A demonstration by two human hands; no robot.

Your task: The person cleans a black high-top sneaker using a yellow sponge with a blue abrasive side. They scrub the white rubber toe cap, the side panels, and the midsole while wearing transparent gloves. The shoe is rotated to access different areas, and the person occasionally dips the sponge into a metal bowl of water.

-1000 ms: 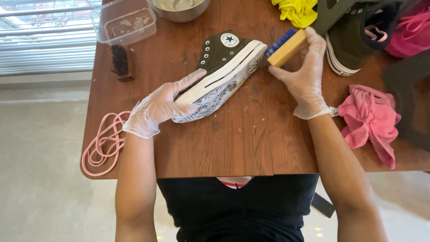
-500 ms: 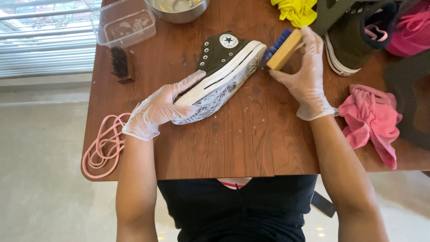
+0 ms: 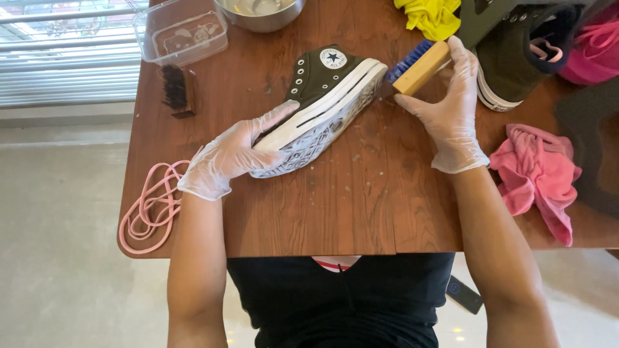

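Head | left hand [image 3: 229, 158] fingers grip sneaker [image 3: 319, 106] toe | right hand [image 3: 451, 106] holds brush [image 3: 418, 66]

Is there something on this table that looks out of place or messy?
Slightly. The pink laces hang in loops over the table's left edge, partly off it. Small pale specks dot the wood beside the dark green sneaker.

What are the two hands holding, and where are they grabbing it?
The left hand grips the dark green sneaker at its toe end, sole turned sideways. The right hand holds the wooden brush by its block, blue bristles at the sneaker's heel.
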